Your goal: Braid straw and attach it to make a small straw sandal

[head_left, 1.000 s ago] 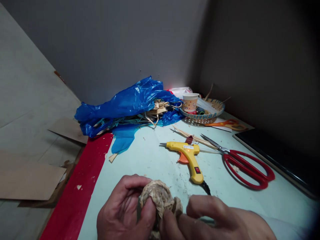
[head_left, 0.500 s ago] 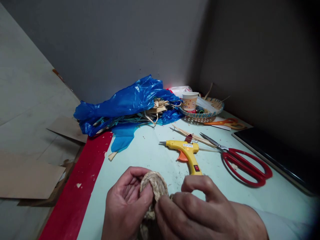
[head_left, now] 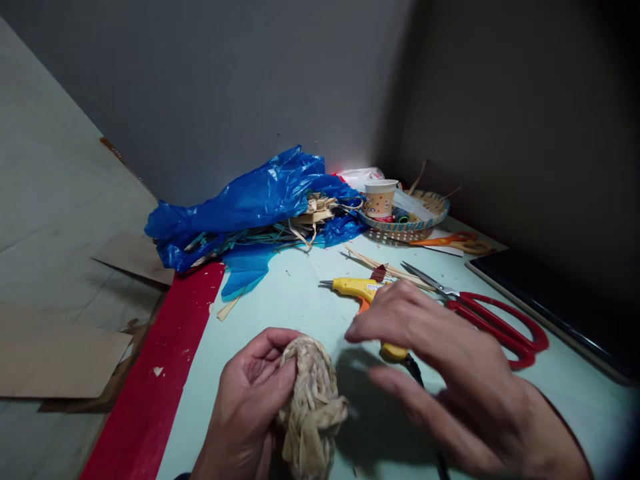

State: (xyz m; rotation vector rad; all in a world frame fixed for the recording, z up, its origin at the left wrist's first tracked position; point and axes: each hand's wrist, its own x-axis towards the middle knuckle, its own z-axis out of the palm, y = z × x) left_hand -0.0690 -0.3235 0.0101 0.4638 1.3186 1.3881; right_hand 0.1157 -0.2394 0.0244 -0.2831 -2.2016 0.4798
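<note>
Between the thumb and fingers of my left hand is a coiled piece of braided plant fibre, pale tan, with its lower end running toward the frame's bottom edge. My right hand is apart from the braid, fingers spread with nothing between them. It hovers over a yellow glue gun and covers most of that tool's body and handle. The glue gun's nozzle points left, and a black cord trails from its handle. Beside the hand lie scissors with red handles, blades pointing away to the upper left.
A blue plastic bag holding dry fibre strips lies at the back. Right of it stands a woven basket with a paper cup. Orange-handled scissors and a dark flat device lie on the right. Loose straw strips lie behind the glue gun.
My right hand has let go of the braid and moved right and up over the glue gun, its fingers opening. My left hand still holds the braid, now more fully exposed.
</note>
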